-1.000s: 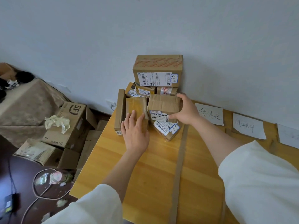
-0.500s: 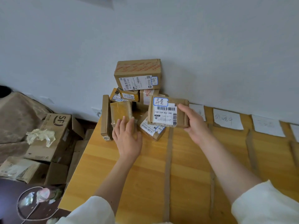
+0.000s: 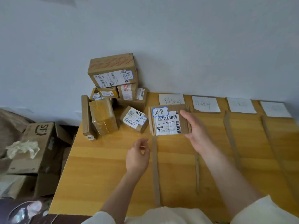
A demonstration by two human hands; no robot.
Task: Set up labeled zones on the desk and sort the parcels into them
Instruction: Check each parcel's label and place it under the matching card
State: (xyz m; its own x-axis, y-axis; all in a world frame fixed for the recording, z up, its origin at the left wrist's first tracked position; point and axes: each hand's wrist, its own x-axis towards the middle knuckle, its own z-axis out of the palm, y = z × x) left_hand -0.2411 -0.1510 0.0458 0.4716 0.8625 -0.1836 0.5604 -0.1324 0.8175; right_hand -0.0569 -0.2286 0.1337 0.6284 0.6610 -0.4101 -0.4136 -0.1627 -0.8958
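Observation:
My right hand (image 3: pixel 196 131) grips a flat cardboard parcel (image 3: pixel 166 121) by its right edge and holds it upright above the desk, its white barcode label and blue-framed handwritten sticker facing me. My left hand (image 3: pixel 138 155) hovers over the wooden desk (image 3: pixel 100 172) below and left of that parcel, fingers loosely curled around nothing. A pile of several cardboard parcels (image 3: pixel 113 96) leans against the wall at the desk's back left corner. Several white paper zone labels (image 3: pixel 171 99) lie in a row along the back edge. Brown tape strips (image 3: pixel 155 167) split the desk into lanes.
Left of the desk, on the floor, stand open cardboard boxes, one marked SF (image 3: pixel 38 143) with crumpled plastic (image 3: pixel 22 148) on it. A cable and a shiny object (image 3: pixel 29 209) lie at the bottom left. A pale wall rises behind the desk.
My right hand has lifted the flat parcel off the pile and carried it right, turning its label toward me. My left hand has come off the taped parcel and drawn back toward me.

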